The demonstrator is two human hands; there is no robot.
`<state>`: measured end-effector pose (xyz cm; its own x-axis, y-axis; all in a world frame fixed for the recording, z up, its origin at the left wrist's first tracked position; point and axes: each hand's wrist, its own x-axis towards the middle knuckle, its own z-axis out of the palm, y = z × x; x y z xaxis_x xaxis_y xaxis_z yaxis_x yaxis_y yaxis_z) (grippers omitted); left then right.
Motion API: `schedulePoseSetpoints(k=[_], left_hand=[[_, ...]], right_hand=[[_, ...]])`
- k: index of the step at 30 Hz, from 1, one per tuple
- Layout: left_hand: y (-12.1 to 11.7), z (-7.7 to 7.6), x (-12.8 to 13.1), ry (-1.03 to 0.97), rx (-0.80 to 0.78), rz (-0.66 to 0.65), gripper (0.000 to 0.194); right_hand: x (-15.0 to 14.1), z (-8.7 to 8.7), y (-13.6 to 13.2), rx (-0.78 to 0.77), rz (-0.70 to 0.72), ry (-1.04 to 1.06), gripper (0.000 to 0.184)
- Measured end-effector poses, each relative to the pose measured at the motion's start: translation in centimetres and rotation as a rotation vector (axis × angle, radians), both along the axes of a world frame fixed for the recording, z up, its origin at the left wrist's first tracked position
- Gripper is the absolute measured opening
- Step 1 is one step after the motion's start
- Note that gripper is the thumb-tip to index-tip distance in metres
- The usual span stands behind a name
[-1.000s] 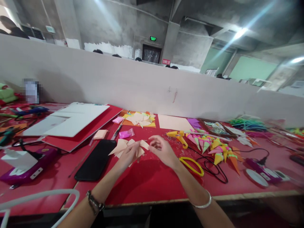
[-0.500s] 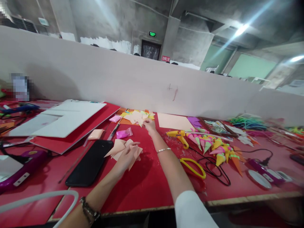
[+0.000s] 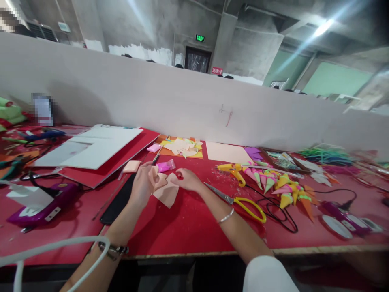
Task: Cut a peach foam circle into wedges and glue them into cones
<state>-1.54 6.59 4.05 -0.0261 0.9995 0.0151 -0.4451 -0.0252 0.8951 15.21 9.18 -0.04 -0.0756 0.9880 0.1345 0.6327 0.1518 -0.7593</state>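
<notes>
My left hand (image 3: 141,184) is closed round several peach-coloured cut pieces (image 3: 166,194), thin like paper or foam sheet. They fan out to the right above the red table, in front of me. My right hand (image 3: 189,179) has its fingers curled in at the right edge of these pieces, thumb and fingertips pinching there. Partly under my left wrist lies a black phone-like slab (image 3: 117,207). A small bright pink packet (image 3: 165,166) rests just beyond the pieces. Scissors with yellow handles (image 3: 251,207) lie open to the right of my right wrist.
Peach scraps (image 3: 180,147) are heaped at the back, beside a peach sheet (image 3: 226,152). A yellow glue gun (image 3: 232,171) and colourful little cones (image 3: 284,190) lie to the right. White boards (image 3: 105,142) and a purple power strip (image 3: 45,207) stand on the left.
My right hand has come back from the scrap heap to the pieces in my left hand. My left hand has turned and lifted them. The view has shifted slightly, and the scissors show in full.
</notes>
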Motion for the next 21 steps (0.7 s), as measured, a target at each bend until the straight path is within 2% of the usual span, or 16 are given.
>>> schedulePoseSetpoints(k=[2,4,8,10,13,14,17,21], left_hand=[[0.3,0.0,-0.5,0.0,0.011,0.015,0.025],[0.4,-0.3,-0.8,0.022,0.025,0.035,0.029],[0.5,-0.9,-0.9,0.185,0.014,0.082,0.043],[0.4,-1.0,-0.9,0.319,0.017,0.017,0.047],[0.5,-1.1,-0.9,0.483,0.081,-0.126,0.047],[0.6,-1.3,-0.9,0.515,0.104,-0.154,0.046],[1.0,-2.1,-1.1,0.597,0.171,-0.154,0.047],[1.4,-3.1,-1.6,0.903,0.335,-0.114,0.041]], right_hand=[[-0.8,-0.2,-2.1,0.067,0.032,-0.148,0.055],[-1.6,-0.5,-3.1,0.092,0.011,-0.297,0.063],[-2.7,-0.5,-3.3,0.055,-0.075,-0.442,0.054],[-3.0,-0.1,-3.6,0.074,-0.06,-0.455,0.049],[-3.0,0.7,-5.5,0.146,0.042,-0.461,0.042],[-2.8,0.9,-6.4,0.178,0.117,-0.475,0.037],[-2.0,1.1,-9.6,0.207,0.323,-0.54,0.038],[-0.4,1.1,-13.5,0.215,0.277,-0.571,0.059]])
